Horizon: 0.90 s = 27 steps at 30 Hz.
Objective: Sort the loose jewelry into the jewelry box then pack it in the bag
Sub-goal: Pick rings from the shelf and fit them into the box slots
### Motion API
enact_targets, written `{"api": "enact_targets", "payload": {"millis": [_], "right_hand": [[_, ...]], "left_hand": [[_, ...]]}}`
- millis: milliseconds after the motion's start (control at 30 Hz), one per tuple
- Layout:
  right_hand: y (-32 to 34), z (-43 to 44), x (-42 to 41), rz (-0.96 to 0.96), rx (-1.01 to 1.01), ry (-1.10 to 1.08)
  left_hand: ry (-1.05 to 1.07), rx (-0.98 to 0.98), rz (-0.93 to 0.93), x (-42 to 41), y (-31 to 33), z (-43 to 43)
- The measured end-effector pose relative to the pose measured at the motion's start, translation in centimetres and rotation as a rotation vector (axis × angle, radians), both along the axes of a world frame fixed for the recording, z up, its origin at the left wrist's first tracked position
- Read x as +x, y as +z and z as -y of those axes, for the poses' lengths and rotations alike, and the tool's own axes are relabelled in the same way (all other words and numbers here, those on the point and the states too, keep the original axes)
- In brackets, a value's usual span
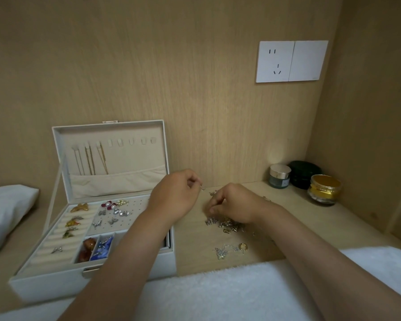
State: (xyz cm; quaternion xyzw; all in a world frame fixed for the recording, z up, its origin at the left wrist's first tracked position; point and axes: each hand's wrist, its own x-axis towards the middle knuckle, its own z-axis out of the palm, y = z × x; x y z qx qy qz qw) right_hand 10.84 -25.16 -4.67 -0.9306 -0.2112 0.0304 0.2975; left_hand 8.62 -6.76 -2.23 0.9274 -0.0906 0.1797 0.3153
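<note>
Pinching a small silver piece (pixel 202 188) between thumb and forefinger, the left hand (pixel 174 195) hangs over the right edge of the open jewelry box (pixel 56 283). Just right of that pinch, the right hand (pixel 234 203) has its fingers curled tight, tips down at the far edge of the pile of loose jewelry (pixel 225 224); whether they grip a piece cannot be told. Nearer the person than this hand lie a gold ring (pixel 243 246) and a silver butterfly necklace (pixel 222 250). Left of the left hand, the box holds brooches, earrings and, in its upright lid (pixel 116 133), hanging chains. Beyond and right of the right hand stand three jars (pixel 280 176); the pale jar's label is too small to read.
</note>
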Motion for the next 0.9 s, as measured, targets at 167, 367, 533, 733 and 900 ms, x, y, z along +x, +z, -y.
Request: {"api": "enact_targets", "payload": {"millis": [167,367,533,733,900], "right_hand": [[0.0,-0.5,-0.4,0.071,-0.110,0.002],[0.4,-0.9,-0.9,0.150,-0.020,-0.091],[1.9,-2.7,-2.0,0.174,0.216,-0.078],[3.3,-7.0,-4.2,0.168,0.288,0.019],[3.8,-10.9,-5.1,0.181,0.205,0.089]], "left_hand": [[-0.024,0.046,-0.018,-0.2,0.1,0.1],[-0.034,0.067,-0.006,-0.9,0.9,-0.5],[-0.019,0.021,0.034,-2.3,2.3,-2.9],[-0.037,-0.044,0.042,-5.2,3.6,-7.2],[-0.063,-0.102,0.018,-8.0,3.6,-10.8]]}}
